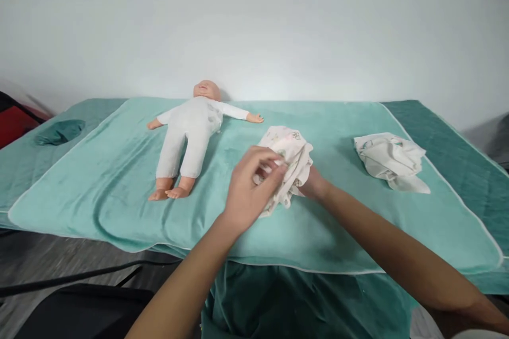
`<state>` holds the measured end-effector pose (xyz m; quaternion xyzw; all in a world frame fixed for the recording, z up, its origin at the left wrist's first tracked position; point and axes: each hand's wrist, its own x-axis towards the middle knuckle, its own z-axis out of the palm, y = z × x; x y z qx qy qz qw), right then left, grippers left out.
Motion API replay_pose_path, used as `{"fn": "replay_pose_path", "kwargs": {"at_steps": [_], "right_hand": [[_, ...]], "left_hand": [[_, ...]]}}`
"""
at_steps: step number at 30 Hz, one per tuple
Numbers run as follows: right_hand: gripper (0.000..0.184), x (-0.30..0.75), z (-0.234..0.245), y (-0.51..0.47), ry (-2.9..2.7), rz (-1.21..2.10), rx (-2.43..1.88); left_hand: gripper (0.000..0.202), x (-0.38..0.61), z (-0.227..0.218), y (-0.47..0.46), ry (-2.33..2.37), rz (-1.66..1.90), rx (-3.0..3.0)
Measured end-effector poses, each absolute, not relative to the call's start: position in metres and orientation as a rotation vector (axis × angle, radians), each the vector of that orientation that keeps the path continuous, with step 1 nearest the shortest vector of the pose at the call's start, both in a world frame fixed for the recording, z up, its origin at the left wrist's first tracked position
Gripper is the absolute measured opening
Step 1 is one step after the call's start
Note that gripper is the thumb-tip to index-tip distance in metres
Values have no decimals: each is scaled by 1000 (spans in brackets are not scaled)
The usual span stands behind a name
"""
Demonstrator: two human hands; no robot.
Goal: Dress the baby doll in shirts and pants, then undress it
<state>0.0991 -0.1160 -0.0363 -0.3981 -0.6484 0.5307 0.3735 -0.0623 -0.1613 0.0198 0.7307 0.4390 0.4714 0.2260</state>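
Note:
A bunched white cloth (292, 156) with small coloured prints is held between my two hands over the green sheet. My left hand (254, 183) pinches its near left side with thumb and fingers. My right hand (315, 184) grips it from the right, mostly behind the folds, so its fingers are largely hidden. Whether the cloth is a garment I cannot tell. To the left, a baby doll (191, 122) in a white body suit lies on its back, arms spread, head toward the wall.
Another crumpled white cloth (392, 161) with prints lies to the right on the light green sheet (338, 238). A darker green cover (457, 153) with a round hole at its left end lies beneath. A white wall (318, 37) rises behind; a black chair (83, 312) stands lower left.

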Motion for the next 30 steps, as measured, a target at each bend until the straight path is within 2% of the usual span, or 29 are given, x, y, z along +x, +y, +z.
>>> {"fn": "replay_pose_path", "kwargs": {"at_steps": [1,4,6,10,13,16,19,21,25,30], "right_hand": [[60,99,-36,-114,-1578,1443,-1007],[55,100,-28,-109,-1387,1593,-969],[52,101,-19,-110,-1400,1538,-973],[47,108,-8,-114,-1540,1490,-931],[45,124,-20,-117,-1736,1463,-869],[41,149,-50,-120,-1953,1070,-1130],[41,169,-83,-126,-2154,461,-1339],[41,177,-97,-132,-2229,272,-1368],[38,182,-101,-142,-2299,132,-1376],[36,183,-101,-141,-2299,86,-1329]], "left_hand": [[27,-67,15,-156,1265,1357,2008],[76,-75,-1,-139,1388,1332,1990],[90,-72,-11,-132,1380,1264,1927],[71,-70,-25,-137,1464,1331,1831],[54,-90,-32,-150,1571,1373,1878],[46,-133,-37,-170,1767,1401,1896],[47,-187,-33,-202,2116,1420,1770],[50,-223,-29,-230,2306,1468,1693],[53,-290,-33,-286,2811,1383,1549],[66,-361,-74,-341,3081,1278,821]]}}
